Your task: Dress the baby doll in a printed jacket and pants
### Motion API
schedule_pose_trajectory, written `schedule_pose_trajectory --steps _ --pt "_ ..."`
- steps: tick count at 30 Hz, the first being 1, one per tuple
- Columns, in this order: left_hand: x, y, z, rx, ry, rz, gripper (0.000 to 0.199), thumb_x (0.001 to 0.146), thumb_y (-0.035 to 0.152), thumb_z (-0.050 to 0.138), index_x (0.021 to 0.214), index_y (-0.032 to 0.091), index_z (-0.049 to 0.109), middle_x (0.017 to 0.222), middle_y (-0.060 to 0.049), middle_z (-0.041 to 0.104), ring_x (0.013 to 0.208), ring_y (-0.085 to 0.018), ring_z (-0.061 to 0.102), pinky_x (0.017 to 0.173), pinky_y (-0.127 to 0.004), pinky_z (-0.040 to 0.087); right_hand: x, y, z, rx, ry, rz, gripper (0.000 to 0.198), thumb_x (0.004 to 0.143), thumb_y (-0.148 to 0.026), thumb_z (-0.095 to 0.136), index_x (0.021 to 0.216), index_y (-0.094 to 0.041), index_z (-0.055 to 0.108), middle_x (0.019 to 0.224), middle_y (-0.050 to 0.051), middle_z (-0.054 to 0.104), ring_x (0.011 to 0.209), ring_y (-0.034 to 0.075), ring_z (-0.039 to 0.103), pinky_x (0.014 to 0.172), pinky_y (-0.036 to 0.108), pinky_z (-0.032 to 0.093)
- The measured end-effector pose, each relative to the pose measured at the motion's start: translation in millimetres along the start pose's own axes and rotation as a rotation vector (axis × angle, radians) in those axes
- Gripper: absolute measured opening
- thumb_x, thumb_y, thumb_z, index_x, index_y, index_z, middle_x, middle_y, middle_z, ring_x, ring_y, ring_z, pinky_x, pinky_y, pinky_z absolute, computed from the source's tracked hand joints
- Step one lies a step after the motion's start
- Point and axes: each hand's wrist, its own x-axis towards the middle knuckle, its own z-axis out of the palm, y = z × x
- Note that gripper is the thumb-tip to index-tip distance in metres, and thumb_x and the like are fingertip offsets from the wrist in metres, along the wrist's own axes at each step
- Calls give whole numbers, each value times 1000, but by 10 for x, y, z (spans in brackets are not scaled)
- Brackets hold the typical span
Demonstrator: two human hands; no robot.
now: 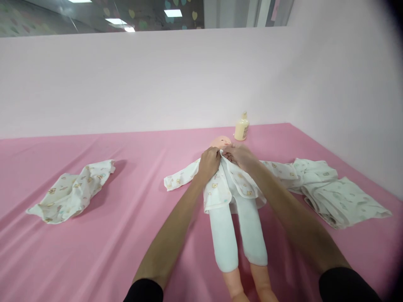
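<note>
A baby doll (233,281) lies on its back with its head away from me. It wears white leggings (223,239) and a white printed baby jacket (217,193), whose front hangs apart below the chest. My left hand (209,162) is closed on the jacket's collar edge, just under the doll's chin. Beside it, my right hand (241,157) pinches the other side of the neckline; its fingers are slightly blurred. The two hands nearly meet and partly cover the doll's neck. One jacket sleeve (181,176) stretches out to the left.
A pump bottle (242,128) of pale yellow liquid stands behind the doll's head. Crumpled printed baby clothing (74,191) lies at the left. Folded printed cloth (343,197) lies at the right. The pink sheet (132,239) has creases. White walls (126,84) border the back and right.
</note>
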Motion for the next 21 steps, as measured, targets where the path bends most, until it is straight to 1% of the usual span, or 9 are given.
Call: schedule_pose_trajectory --steps 4,6,8,11,14,16,18,20,21 --pt "-20 -9 14 -11 17 11 21 96 15 40 82 18 55 87 -7 64 80 -20 57 69 -31 36 -23 -34 -106 -324 3 -145 16 73 -18 74 62 -17 62 56 -1 56 53 10 47 49 24 35" --pt "-29 -6 12 -19 12 14 20 97 16 39 85 18 55 90 -8 65 82 -21 58 70 -31 37 -49 -61 -146 -489 -4 -171 17 70 -22 76 62 -18 62 53 -2 53 53 11 46 50 25 33" --pt "-36 -2 11 -14 6 13 19 98 16 40 87 18 55 91 -8 65 84 -21 58 71 -31 38 -73 -83 -148 -650 12 -178 16 69 -24 76 63 -19 62 54 -2 53 56 12 47 52 26 31" --pt "-46 3 10 -1 -1 26 19 97 15 39 87 18 54 91 -8 64 85 -21 58 72 -31 39 -88 -75 -79 -873 70 -223 14 67 -22 74 66 -19 60 67 1 60 67 16 53 56 27 32" --pt "-57 15 4 24 -11 47 18 97 14 39 87 18 54 91 -9 63 87 -22 58 74 -32 40 -77 -17 16 -1058 79 -292 15 69 -20 68 66 -20 54 78 6 62 72 18 54 59 28 33" --pt "-66 31 -8 65 -20 65 16 96 12 41 88 18 54 93 -10 63 90 -24 58 77 -34 41 -57 26 48 -1160 115 -309 16 74 -20 63 65 -20 49 78 8 61 70 19 53 59 30 31" --pt "-79 54 -25 111 -26 96 15 96 12 41 91 18 54 96 -11 63 93 -25 58 80 -35 42 -30 48 38 -1224 189 -318 16 79 -19 57 66 -20 47 77 9 61 69 19 53 60 31 29" --pt "-92 77 -41 160 -28 133 18 98 14 38 94 17 55 97 -13 63 94 -26 58 82 -37 42 0 39 -13 -1223 244 -322 16 81 -18 54 67 -20 47 75 8 60 70 19 52 61 31 29" --pt "-98 87 -47 185 -31 152 20 99 15 36 94 16 55 98 -13 63 95 -27 58 82 -37 42 13 25 -49 -1194 245 -317 16 82 -18 54 67 -20 48 73 7 59 70 19 51 61 31 29"
